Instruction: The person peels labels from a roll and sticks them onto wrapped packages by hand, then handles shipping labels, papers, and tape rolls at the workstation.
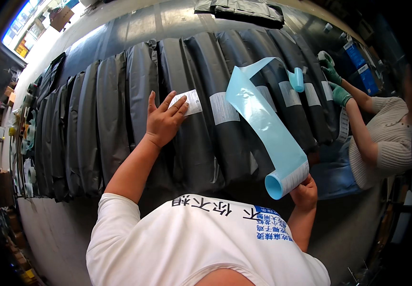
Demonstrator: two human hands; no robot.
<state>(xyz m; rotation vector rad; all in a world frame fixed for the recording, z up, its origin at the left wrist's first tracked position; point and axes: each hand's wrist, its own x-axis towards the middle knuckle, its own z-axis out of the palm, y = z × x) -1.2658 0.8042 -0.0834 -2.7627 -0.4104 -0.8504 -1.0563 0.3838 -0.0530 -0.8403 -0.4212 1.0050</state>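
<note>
My left hand lies with fingers spread on a white printed label, pressing it against a long black plastic-wrapped package. In my right hand is a roll of labels, gripped at its right end near my body. From it a strip of glossy light-blue backing paper runs up across the packages, bends over, and ends in a small curl. Other white labels, such as one label just right of my left hand, sit on the neighbouring packages.
Several more black packages lie side by side to the left. At the right a person in green gloves handles a roll beside the last package. Folded dark sheets lie at the table's far side; blue boxes stand far right.
</note>
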